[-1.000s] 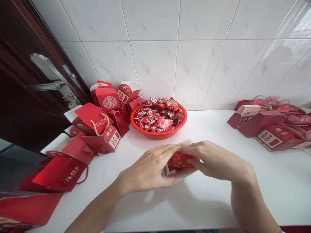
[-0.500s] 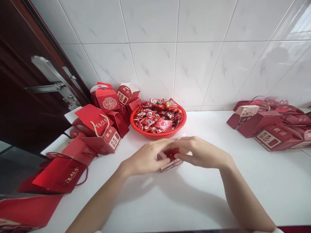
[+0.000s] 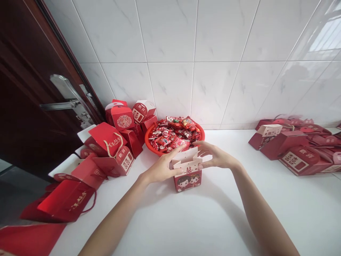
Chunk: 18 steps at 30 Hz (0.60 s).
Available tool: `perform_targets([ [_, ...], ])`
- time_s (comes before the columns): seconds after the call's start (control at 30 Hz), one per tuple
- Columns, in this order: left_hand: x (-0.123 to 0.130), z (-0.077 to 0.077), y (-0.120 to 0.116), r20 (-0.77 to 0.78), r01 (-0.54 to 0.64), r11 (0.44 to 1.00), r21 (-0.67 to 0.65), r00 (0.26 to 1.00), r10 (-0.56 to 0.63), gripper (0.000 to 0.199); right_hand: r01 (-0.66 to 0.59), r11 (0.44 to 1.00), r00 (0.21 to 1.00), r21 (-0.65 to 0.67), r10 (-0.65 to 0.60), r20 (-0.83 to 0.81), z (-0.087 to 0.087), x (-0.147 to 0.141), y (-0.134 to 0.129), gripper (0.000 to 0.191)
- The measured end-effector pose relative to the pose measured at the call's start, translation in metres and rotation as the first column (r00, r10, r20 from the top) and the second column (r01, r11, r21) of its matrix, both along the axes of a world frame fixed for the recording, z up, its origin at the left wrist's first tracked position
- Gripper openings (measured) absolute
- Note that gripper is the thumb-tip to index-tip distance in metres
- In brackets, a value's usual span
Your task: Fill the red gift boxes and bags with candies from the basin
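On the white tabletop [image 3: 160, 224], the printed box [image 3: 188, 180] stands upright, flaps raised, its top not yet shut! Left hand [image 3: 162, 167] spreads wide, right hand [image 3: 216, 156] curves loosely, flanking it; contents I can't make out.

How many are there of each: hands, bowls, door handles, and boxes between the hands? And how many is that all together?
Hands: 2 (left hand, right hand)
Bowl: 1
Door handle: 1
Box between the hands: 1
Total: 5
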<state>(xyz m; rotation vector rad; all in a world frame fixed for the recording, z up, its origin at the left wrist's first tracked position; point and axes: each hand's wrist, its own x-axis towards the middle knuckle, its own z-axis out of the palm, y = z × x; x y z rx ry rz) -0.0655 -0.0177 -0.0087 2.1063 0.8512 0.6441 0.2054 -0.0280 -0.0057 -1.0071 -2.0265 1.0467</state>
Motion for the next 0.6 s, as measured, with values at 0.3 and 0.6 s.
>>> perform_targets([
  [0.3, 0.007, -0.022, 0.013, 0.273, -0.170, 0.977, -0.124, 0.941, 0.199, 0.063, -0.026, 0.997, 0.996, -0.067, 0.020, -0.084, -0.019, -0.018, 0.011, 0.046],
  [0.6, 0.006, -0.010, 0.005, 0.390, -0.209, 0.961, -0.184, 0.881, 0.266, 0.036, 0.085, 0.995, 0.975, 0.050, -0.073, -0.210, -0.010, -0.026, 0.002, 0.048],
])
